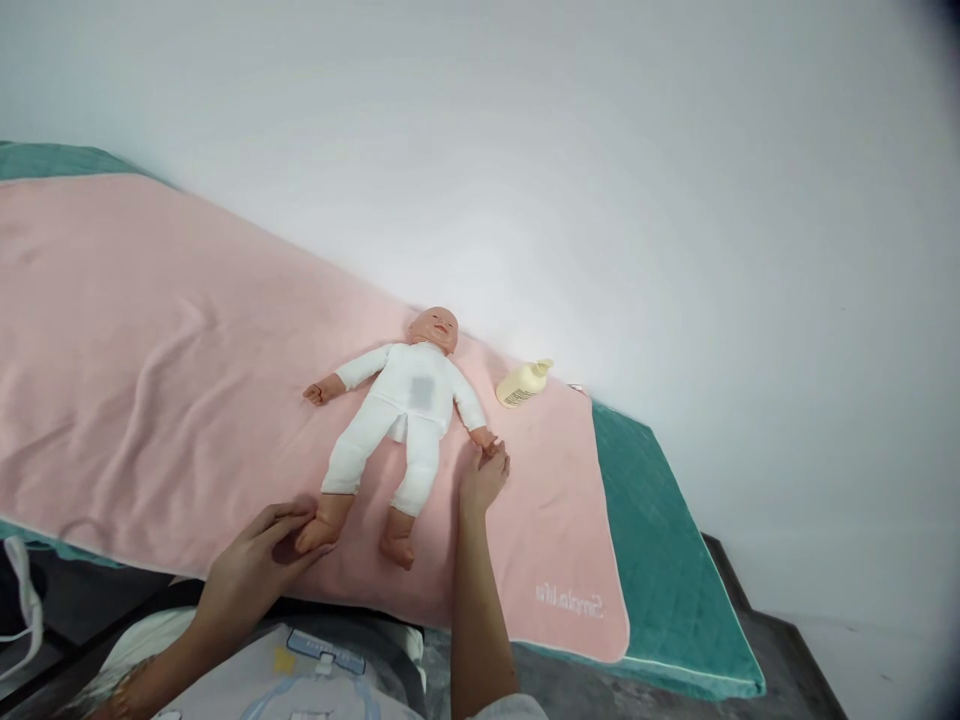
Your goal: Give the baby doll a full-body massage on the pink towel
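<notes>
A baby doll (409,400) in a white cloth suit lies face up on the pink blanket (225,350), arms spread and head toward the wall. My left hand (259,560) is at the doll's foot on the left side, its thumb and fingers around the toes. My right hand (484,480) has its fingers closed on the doll's hand on the right side. To the right of the doll, a pale yellow pump bottle (521,385) lies tilted on the blanket near the wall.
Under the blanket is a green padded mat (667,550), showing at the right end and the far left corner. A white wall (600,200) borders the far edge. A white cable (28,600) hangs at the lower left.
</notes>
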Action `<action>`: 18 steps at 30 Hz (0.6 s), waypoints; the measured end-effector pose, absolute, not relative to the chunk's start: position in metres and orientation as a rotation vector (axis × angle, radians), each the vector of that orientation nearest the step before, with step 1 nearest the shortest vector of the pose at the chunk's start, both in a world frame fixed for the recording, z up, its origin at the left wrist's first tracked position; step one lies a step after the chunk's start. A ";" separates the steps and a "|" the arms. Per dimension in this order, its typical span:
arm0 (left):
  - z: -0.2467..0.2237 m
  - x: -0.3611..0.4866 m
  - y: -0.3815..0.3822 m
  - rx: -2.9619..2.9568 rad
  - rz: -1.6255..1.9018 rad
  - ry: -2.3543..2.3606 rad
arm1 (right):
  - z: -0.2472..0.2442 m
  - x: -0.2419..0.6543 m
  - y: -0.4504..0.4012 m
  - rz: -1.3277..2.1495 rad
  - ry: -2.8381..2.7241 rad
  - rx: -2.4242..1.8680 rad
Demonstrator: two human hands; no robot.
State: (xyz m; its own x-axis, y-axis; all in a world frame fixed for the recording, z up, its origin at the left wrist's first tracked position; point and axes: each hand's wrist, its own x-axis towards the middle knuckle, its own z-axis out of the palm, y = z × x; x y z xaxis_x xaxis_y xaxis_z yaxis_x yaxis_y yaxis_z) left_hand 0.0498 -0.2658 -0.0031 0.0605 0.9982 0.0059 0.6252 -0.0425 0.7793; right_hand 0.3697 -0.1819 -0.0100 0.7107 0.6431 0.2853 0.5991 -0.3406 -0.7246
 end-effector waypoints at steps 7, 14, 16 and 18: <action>0.013 0.049 -0.264 1.551 0.726 1.585 | -0.006 0.368 -0.183 0.058 -0.967 -2.013; 0.011 0.052 -0.263 1.647 0.649 1.585 | 0.001 0.364 -0.184 0.079 -0.960 -1.999; 0.009 0.049 -0.260 1.709 0.567 1.513 | 0.003 0.363 -0.185 0.086 -0.945 -1.997; 0.005 0.044 -0.255 1.748 0.498 1.431 | 0.004 0.364 -0.185 0.100 -0.930 -1.987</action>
